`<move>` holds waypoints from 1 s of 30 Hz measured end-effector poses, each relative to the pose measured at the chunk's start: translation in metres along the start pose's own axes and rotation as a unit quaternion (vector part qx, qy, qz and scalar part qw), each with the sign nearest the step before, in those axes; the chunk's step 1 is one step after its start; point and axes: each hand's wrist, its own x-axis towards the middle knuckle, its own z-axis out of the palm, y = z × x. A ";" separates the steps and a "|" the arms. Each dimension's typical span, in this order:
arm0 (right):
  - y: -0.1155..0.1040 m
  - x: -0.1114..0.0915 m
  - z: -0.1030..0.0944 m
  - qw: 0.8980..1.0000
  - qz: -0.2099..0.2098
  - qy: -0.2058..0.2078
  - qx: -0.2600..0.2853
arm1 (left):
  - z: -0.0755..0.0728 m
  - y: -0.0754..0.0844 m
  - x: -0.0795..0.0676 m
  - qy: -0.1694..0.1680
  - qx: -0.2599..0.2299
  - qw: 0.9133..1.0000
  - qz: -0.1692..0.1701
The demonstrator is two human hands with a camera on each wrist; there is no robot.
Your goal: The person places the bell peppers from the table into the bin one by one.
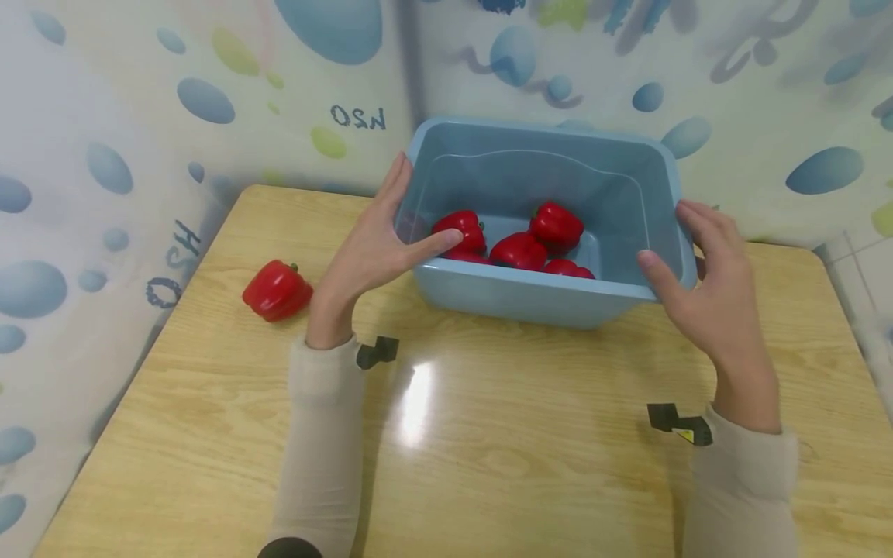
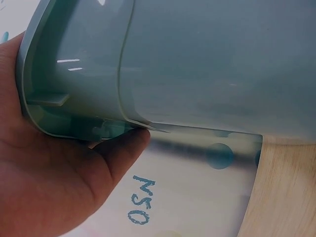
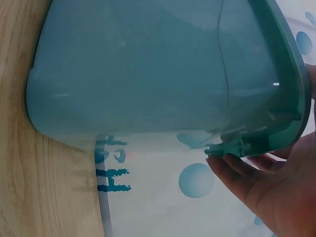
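Note:
A light blue plastic bin [image 1: 516, 301] is between both hands near the back of the table, with several red bell peppers [image 1: 556, 227] lying inside on its floor. My left hand [image 1: 373, 244] holds its left end, thumb over the rim and fingers along the outside. At the opposite end, the right hand [image 1: 722, 287] grips the rim in the same way, its thumb on top at the near corner. In the wrist views, fingertips of the left hand [image 2: 54, 182] and the right hand [image 3: 276, 187] reach beneath the bin's rim. One more red bell pepper [image 1: 277, 291] lies on the table, left of the left wrist.
The wooden table [image 1: 516, 449] has its back edge close behind the bin. A wall covering with blue and green spots [image 1: 205, 101] rises behind and to the left. Small black pieces [image 1: 377, 353] stick out from both sleeve cuffs.

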 end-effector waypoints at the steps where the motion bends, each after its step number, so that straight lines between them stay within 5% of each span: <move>1: 0.000 0.000 0.000 1.000 -0.002 -0.004 0.001 | 0.000 0.000 0.000 0.000 0.000 1.000 0.000; 30: 0.000 0.007 -0.001 0.996 0.013 -0.089 0.018 | 0.001 -0.002 0.000 0.011 -0.002 1.000 0.010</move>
